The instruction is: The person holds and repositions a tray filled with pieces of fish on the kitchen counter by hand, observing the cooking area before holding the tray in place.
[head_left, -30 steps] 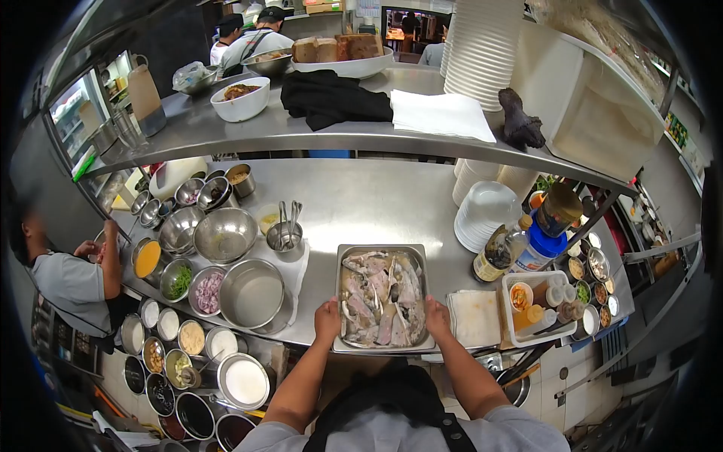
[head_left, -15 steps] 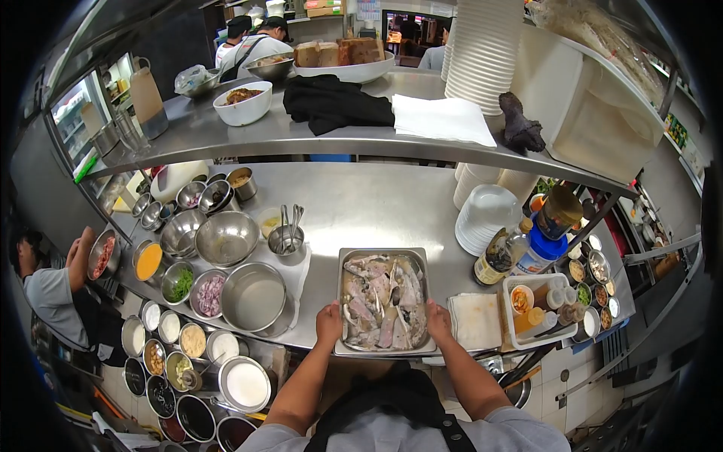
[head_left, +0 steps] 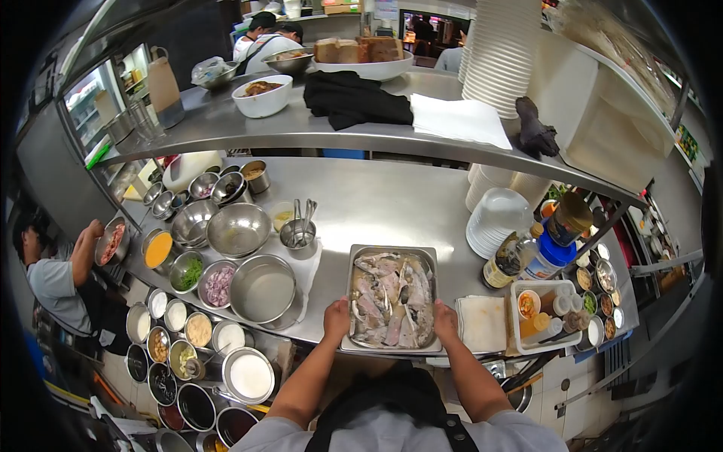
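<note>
A rectangular metal pan [head_left: 392, 248] lies at the front edge of the steel counter, filled with pale, greyish pieces of fish [head_left: 389, 301] in cloudy liquid. My left hand [head_left: 337, 319] grips the pan's left side, and my right hand [head_left: 446, 319] grips its right side near the front corner. Both hands are closed at the rim, with some fingers hidden. Left of the pan stands a large steel bowl [head_left: 263, 290] on a white cloth. A folded cloth [head_left: 483, 324] lies just right of my right hand.
Several steel bowls [head_left: 239, 229] crowd the counter's left side. To the right are stacked plastic containers [head_left: 497, 222], bottles [head_left: 512, 258] and a white bin of condiments [head_left: 546, 348]. A steel shelf [head_left: 361, 140] crosses above. At far left, a co-worker [head_left: 56, 279] reaches toward a bowl.
The view has turned slightly, so the scene sits a little farther right. My hands remain on the pan, which stays in about the same place on the counter.
</note>
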A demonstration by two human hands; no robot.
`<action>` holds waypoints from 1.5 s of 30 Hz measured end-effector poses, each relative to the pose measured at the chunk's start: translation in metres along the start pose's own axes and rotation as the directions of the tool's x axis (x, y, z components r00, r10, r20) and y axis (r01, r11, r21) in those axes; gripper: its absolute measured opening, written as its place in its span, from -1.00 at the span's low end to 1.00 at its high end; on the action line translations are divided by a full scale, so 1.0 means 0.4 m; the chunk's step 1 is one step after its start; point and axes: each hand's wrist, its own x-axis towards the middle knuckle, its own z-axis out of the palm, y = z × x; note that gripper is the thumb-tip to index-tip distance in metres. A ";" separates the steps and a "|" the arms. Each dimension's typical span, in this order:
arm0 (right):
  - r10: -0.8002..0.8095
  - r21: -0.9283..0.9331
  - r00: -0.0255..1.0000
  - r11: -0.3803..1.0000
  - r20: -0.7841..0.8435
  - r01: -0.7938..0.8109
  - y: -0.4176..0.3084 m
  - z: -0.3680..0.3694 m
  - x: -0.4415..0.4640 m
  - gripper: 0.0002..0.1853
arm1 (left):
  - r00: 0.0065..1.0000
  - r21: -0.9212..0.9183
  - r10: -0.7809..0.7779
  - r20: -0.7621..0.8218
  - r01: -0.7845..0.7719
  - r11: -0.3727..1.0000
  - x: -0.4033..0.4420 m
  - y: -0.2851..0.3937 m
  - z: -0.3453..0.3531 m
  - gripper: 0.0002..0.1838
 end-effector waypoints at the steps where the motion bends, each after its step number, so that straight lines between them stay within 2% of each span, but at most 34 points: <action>1: 0.000 0.010 1.000 1.000 0.002 0.000 -0.015 -0.006 -0.007 -0.46 | 1.000 0.006 -0.006 0.000 0.006 1.000 0.000 -0.004 0.001 -0.51; 8: -0.036 -0.064 0.999 0.997 0.009 0.037 0.026 0.005 0.019 -0.45 | 0.999 0.026 -0.047 0.000 0.047 0.999 -0.010 0.050 -0.019 -0.48; 11: 0.030 -0.032 0.999 0.999 0.017 -0.029 -0.012 -0.008 0.000 -0.45 | 1.000 0.039 -0.026 -0.008 0.026 0.999 -0.009 0.036 -0.014 -0.49; 17: 0.059 -0.006 0.998 0.998 0.037 -0.059 -0.031 -0.017 -0.010 -0.45 | 1.000 0.042 -0.003 -0.010 0.004 0.999 -0.005 0.024 -0.011 -0.50; 20: -0.015 -0.005 0.999 1.000 -0.037 0.014 0.005 0.003 0.004 -0.44 | 1.000 0.036 -0.009 -0.014 0.010 0.999 -0.005 0.028 -0.009 -0.49; 23: -0.013 0.072 0.999 0.997 -0.030 0.015 0.005 0.005 0.001 -0.44 | 1.000 0.037 0.005 -0.024 -0.004 0.999 -0.006 0.031 -0.009 -0.50; 26: 0.021 0.040 1.000 0.999 0.017 -0.021 -0.027 -0.014 -0.012 -0.45 | 1.000 0.026 -0.004 -0.014 0.004 1.000 -0.014 0.046 -0.015 -0.51; 32: 0.010 -0.032 1.000 0.999 0.005 -0.010 -0.031 -0.014 -0.010 -0.44 | 1.000 0.005 -0.008 -0.010 0.008 1.000 -0.011 0.042 -0.014 -0.51; 35: -0.013 -0.026 1.000 1.000 0.008 0.013 -0.020 -0.012 -0.008 -0.44 | 1.000 0.013 -0.001 -0.019 0.001 1.000 -0.011 0.034 -0.010 -0.52; 40: 0.046 -0.032 0.999 0.998 0.008 -0.046 -0.018 -0.008 -0.004 -0.44 | 1.000 0.019 -0.024 -0.016 0.024 1.000 -0.009 0.027 -0.007 -0.52; 43: 0.059 -0.005 0.998 0.998 0.015 -0.059 -0.027 -0.011 -0.009 -0.45 | 0.999 0.049 0.032 -0.026 -0.031 0.998 -0.007 0.025 -0.008 -0.51; 45: 0.059 -0.003 0.998 0.998 0.015 -0.059 -0.033 -0.013 -0.011 -0.45 | 1.000 0.033 -0.001 -0.011 0.001 0.999 -0.006 0.025 -0.011 -0.50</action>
